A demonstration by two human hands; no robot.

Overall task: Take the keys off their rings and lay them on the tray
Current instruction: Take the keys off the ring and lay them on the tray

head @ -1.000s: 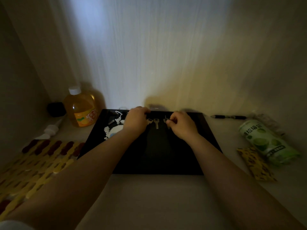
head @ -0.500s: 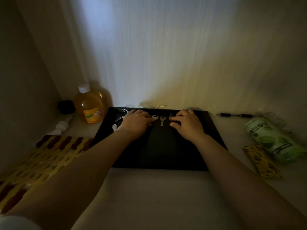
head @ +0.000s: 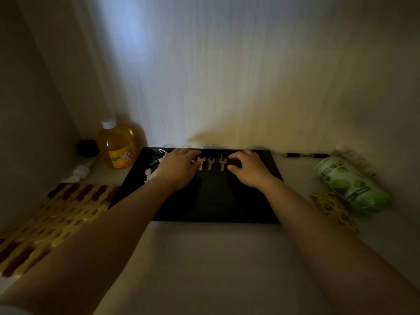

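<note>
A black tray (head: 211, 205) lies on the pale table in dim light. Three silver keys lie in a row near its far edge: one (head: 200, 162), a second (head: 210, 163) and a third (head: 222, 163). My left hand (head: 178, 169) rests palm down just left of the first key, fingertips touching or nearly touching it. My right hand (head: 248, 169) lies to the right of the third key, fingers spread and curled over the tray. A key ring (head: 162, 151) and a white charm (head: 150, 175) show past my left hand, partly hidden.
An orange juice bottle (head: 116, 146) stands left of the tray, with a white nozzle (head: 79, 172) and a yellow and brown mat (head: 56, 214) nearby. On the right lie a green roll (head: 350, 185), a yellow patterned packet (head: 331, 208) and a pen (head: 304, 155).
The third key now lies free beside the other two. My right hand has slid right and its fingers have spread. The left hand stays beside the first key.
</note>
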